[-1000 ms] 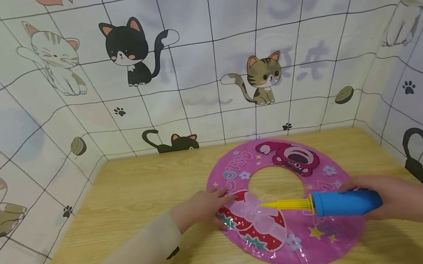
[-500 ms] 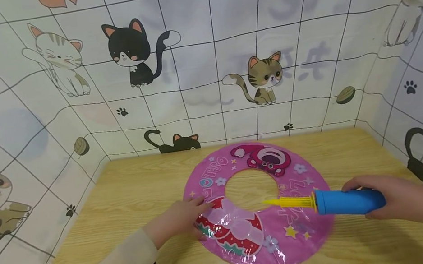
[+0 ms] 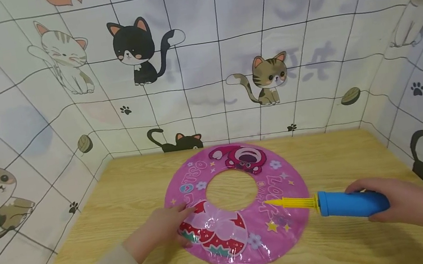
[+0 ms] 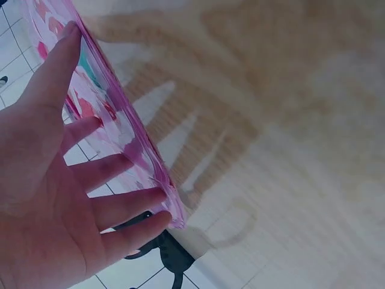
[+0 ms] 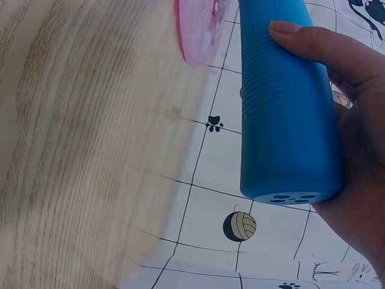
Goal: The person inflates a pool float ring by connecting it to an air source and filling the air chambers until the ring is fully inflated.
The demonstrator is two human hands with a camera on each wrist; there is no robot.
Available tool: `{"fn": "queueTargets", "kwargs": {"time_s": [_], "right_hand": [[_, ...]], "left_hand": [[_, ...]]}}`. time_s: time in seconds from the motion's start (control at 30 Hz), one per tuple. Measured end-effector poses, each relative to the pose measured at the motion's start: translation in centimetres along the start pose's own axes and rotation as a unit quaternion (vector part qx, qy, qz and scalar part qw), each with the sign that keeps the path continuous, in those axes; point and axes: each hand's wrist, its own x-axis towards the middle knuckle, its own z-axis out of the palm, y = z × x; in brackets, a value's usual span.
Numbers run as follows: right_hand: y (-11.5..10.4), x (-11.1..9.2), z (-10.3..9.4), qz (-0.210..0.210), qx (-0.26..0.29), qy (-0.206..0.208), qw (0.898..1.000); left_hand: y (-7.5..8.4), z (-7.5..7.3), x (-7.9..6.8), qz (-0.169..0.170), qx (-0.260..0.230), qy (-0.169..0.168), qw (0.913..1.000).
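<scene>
A flat pink swim ring point(image 3: 291, 229), printed with a bear, strawberries and stars, lies on the table. My left hand point(image 3: 165, 225) touches its left edge from above; in the left wrist view the hand's fingers point(image 4: 129, 208) are spread and straight along the ring's rim point(image 4: 141, 129). My right hand point(image 3: 394, 200) grips a blue hand pump point(image 3: 353, 203) by its rear end, thumb on the ribbed barrel point(image 5: 264, 72) in the right wrist view. The pump's yellow nozzle point(image 3: 292, 203) points left and overlaps the ring's right side in the head view.
The wooden table point(image 3: 129, 185) reaches back to a wall covering point(image 3: 201, 60) with cartoon cats and grid lines, which also stands at both sides. A bright light reflection lies on the table near the front.
The swim ring has slid left across the table, with my left hand moving left on its edge. My right hand and the pump have stayed almost in place.
</scene>
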Motion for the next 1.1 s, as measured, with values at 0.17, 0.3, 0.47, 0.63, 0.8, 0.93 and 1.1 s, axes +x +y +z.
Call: {"fn": "queueTargets", "kwargs": {"time_s": [0.17,0.3,0.47,0.63,0.8,0.93,1.1], "right_hand": [[0.3,-0.1,0.0,0.004,-0.002,0.000,1.000],[0.5,-0.3,0.1,0.012,0.001,-0.002,1.000],[0.8,-0.4,-0.1,0.030,0.006,-0.013,0.999],[0.9,-0.5,-0.3,0.044,-0.002,-0.016,0.999],[1.0,-0.7,-0.3,0.044,-0.007,-0.010,0.999],[1.0,-0.8,-0.3,0.051,-0.008,-0.008,0.999],[1.1,-0.9,-0.3,0.052,-0.012,-0.007,0.999]], "left_hand": [[0.4,0.4,-1.2,-0.016,0.020,0.017,0.9995],[0.8,0.8,-1.8,-0.031,0.024,0.019,0.9991],[1.6,0.8,-2.5,-0.052,0.024,0.013,0.9983],[2.6,0.6,-3.0,-0.064,0.022,0.006,0.9977],[2.5,0.1,-3.0,-0.054,0.027,0.012,0.9981],[1.3,-0.1,-2.4,-0.043,0.020,0.021,0.9986],[-0.1,-0.4,-2.0,-0.011,-0.028,0.009,0.9995]]}}
